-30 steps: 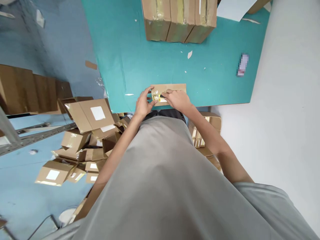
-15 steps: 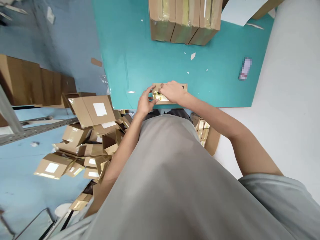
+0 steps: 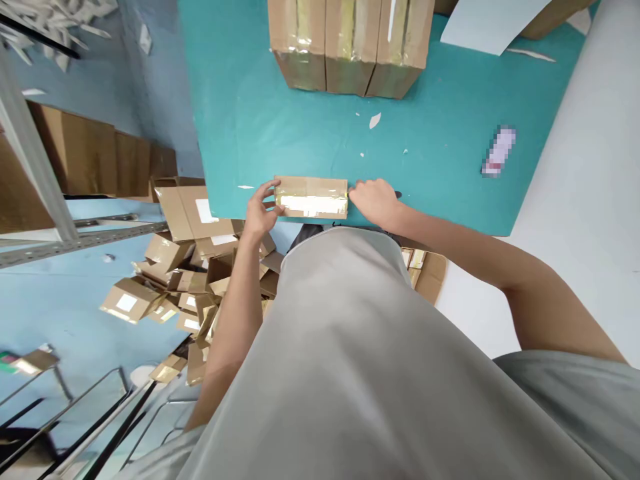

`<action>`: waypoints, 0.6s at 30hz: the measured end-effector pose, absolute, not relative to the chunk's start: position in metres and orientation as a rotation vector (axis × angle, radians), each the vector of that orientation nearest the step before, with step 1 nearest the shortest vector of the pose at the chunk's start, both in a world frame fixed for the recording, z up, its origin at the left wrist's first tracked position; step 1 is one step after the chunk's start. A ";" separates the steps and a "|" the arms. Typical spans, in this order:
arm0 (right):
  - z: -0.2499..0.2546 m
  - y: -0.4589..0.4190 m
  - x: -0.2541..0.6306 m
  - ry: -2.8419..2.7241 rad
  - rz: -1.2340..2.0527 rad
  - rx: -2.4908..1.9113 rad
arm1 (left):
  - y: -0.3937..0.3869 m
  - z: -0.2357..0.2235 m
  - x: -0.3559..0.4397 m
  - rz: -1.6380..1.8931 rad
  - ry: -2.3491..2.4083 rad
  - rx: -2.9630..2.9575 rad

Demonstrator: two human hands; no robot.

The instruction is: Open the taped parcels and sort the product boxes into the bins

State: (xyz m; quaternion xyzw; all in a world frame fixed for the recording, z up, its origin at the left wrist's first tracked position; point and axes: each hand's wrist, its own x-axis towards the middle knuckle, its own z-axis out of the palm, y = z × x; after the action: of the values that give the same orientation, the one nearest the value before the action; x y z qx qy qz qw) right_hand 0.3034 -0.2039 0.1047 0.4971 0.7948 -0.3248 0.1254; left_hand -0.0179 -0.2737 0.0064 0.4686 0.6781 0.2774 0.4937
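Observation:
A small, flat cardboard box (image 3: 293, 185) with shiny tape and a white strip along its top lies at the near edge of the teal table. My left hand (image 3: 261, 210) grips its left end, thumb on the near corner and fingers at the far corner. At the box's right end is my right hand (image 3: 374, 200), its fingers closed around a utility knife (image 3: 399, 195). Only the knife's dark end and a bit of yellow show; the blade cannot be made out.
Three taped cardboard boxes (image 3: 347, 40) stand side by side at the table's far side. White paper (image 3: 493, 23) and a pixelated object (image 3: 499, 151) are to the right. Opened cartons (image 3: 130, 300) pile up on the floor at left, near a metal rack (image 3: 40, 133).
My right hand, with the knife, has moved rightward along the box from its left part to its right end, uncovering the top. My left hand stays on the left end.

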 end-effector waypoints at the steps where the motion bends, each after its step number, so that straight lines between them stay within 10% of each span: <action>1: 0.104 -0.204 0.327 2.258 -0.908 1.466 | -0.273 0.007 -0.017 0.677 1.673 1.118; 8: 0.105 -0.207 0.430 2.047 -0.842 1.489 | -0.265 0.017 0.000 0.677 1.807 1.031; 18: 0.123 -0.198 0.318 2.377 -1.131 1.116 | -0.268 0.006 0.007 0.675 1.902 0.965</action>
State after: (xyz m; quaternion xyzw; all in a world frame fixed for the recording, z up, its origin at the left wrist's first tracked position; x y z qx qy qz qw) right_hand 0.3183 -0.1985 0.1226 0.3865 0.8231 -0.3916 0.1408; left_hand 0.0074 -0.2679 0.0064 0.3881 0.7647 0.2715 0.4369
